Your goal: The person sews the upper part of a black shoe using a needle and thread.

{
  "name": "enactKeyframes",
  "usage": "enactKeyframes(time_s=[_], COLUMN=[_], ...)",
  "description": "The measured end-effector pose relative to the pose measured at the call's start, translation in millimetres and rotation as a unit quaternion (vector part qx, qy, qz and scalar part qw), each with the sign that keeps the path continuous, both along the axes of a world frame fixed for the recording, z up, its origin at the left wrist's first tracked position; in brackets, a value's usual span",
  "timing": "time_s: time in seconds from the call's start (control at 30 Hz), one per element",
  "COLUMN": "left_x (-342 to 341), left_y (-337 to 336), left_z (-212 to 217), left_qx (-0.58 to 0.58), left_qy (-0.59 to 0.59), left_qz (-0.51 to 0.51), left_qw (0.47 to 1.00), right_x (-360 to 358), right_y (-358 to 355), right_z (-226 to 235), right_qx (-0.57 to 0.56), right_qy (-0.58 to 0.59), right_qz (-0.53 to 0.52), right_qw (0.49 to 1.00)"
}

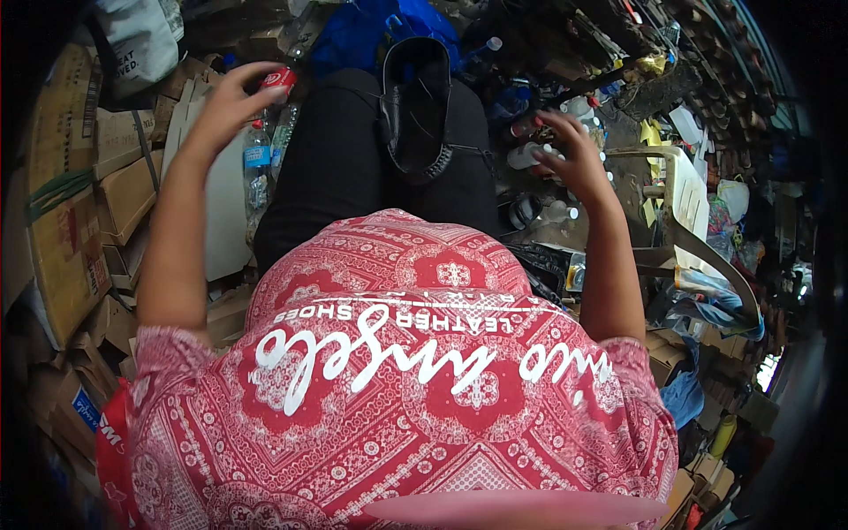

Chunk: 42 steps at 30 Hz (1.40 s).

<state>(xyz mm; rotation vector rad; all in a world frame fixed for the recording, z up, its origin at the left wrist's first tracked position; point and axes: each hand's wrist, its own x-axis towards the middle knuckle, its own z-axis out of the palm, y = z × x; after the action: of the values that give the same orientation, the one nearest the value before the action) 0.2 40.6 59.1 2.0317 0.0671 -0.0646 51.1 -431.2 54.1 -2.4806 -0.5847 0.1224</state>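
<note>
Your left hand curls around a red can-like item, beside your knee; your right hand is half open, seemingly empty, near a clear bottle (touching, I cannot tell); grip lightly.

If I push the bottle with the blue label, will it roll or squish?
The bottle with the blue label might well roll if it lies flat, since its body looks round. It's probably light, as its see-through sides show no clear sign of drink. It may squish a little, because its clear walls look like thin plastic.
</note>
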Motion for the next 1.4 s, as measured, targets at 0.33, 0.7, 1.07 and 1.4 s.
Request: enactKeyframes(time_s=[0.33,0.7,1.07,1.4], left_x=[97,88,89,112], left_y=[-125,-105,-95,-96], left_z=[-17,-33,-33,-44], left_qx=[0.448,0.223,0.337,0.386], left_qy=[0.108,0.039,0.027,0.097], left_qz=[-0.159,-0.053,-0.061,-0.071], left_qw=[0.873,0.973,0.939,0.915], right_x=[50,6,7,-2], right_y=[132,104,146,144], right_z=[40,31,-29,-24], right_qx=[-0.283,-0.311,0.1,0.004], right_qy=[-0.256,-0.032,0.326,0.228], right_qz=[0.313,0.201,-0.025,0.008], right_qw=[0.87,0.928,0.94,0.974])
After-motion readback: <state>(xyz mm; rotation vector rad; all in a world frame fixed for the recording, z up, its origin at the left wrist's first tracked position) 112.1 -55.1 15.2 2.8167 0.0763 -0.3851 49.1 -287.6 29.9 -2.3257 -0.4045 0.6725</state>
